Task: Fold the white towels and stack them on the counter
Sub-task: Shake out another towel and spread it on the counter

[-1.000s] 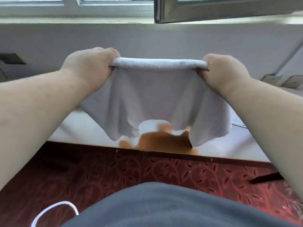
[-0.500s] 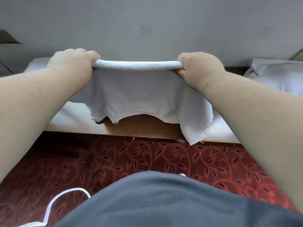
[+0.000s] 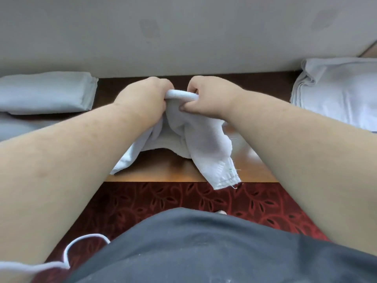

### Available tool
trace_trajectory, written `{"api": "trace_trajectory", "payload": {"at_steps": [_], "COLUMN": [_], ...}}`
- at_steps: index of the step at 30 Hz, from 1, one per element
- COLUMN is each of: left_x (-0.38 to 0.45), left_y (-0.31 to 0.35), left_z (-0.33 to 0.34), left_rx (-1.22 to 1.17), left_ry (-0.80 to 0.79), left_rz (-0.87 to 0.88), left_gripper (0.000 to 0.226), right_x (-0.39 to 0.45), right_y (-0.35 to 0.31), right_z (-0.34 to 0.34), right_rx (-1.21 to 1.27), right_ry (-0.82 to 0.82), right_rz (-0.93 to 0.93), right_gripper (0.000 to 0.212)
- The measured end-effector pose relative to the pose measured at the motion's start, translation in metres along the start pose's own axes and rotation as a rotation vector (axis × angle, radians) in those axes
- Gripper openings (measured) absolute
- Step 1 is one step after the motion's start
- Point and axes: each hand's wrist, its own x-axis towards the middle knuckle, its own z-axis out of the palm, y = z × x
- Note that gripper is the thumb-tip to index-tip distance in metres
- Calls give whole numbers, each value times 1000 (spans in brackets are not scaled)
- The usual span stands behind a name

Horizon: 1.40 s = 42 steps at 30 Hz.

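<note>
While we work at mid-frame, a folded towel stack (image 3: 46, 91) lies on the table (image 3: 163, 172) at the left. Our left hand (image 3: 145, 94) and right hand (image 3: 206, 99) sit close together, each pinching the rolled top edge of a white towel (image 3: 204, 144), which droops limp over the table edge. It looks light, soft, best held by corners. Unfolded towels (image 3: 336, 92) wait right.

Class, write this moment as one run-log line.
step: folding | left hand: grips towel | right hand: pinches same fold | folded towel: on counter, left | towel pile: right
</note>
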Motion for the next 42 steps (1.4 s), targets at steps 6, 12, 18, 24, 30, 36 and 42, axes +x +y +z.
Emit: {"api": "trace_trajectory", "payload": {"at_steps": [6, 12, 18, 24, 30, 36, 42], "left_x": [29, 64, 98, 147, 197, 243, 264], "left_y": [-5, 11, 79, 81, 92, 107, 139], "left_z": [13, 22, 25, 16, 29, 60, 96], "left_rx": [-27, 91, -149, -241, -375, -85, 172], "left_ry": [44, -116, -222, -211, -267, -180, -302], "left_rz": [-68, -57, 462, 428, 239, 339, 376], "left_gripper": [31, 63, 63, 16, 27, 28, 23], "right_x": [-23, -26, -6, -13, -45, -60, -75], "right_y": [92, 114, 108, 119, 135, 151, 169], "right_z": [21, 25, 2, 11, 79, 109, 125], "right_rx": [-77, 502, 600, 1317, 1020, 1058, 733], "right_ry": [-401, 59, 166, 309, 11, 244, -26], "right_rz": [235, 380, 371, 366, 636, 938, 1007], "right_gripper": [17, 5, 22, 28, 39, 36, 31]}}
